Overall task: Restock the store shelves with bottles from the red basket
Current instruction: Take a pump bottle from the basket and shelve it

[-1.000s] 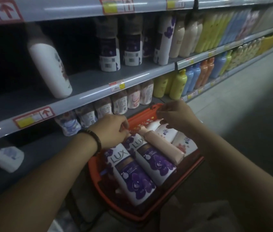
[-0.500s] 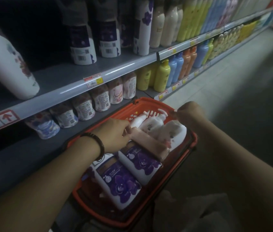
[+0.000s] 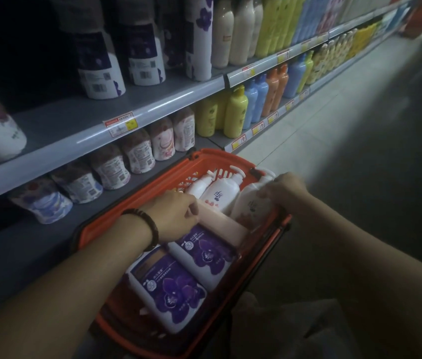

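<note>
The red basket sits low in front of the shelves, filled with bottles lying down. Two white bottles with purple flowers lie nearest me, a pale pink bottle lies across the middle, and white pump bottles fill the far end. My left hand, with a dark bead bracelet on the wrist, curls its fingers round the pink bottle's end. My right hand grips the top of a white pump bottle at the basket's right rim.
The middle shelf carries purple-labelled bottles and a bare stretch at front left. The lower shelf holds a row of small flower-print bottles; yellow, blue and orange bottles stand farther right. The tiled aisle floor runs along the right.
The view has tilted down and shifted right along the shelves. My right hand moved from the basket's far rim to the white pump bottle at the right. My left hand stays on the pink bottle.
</note>
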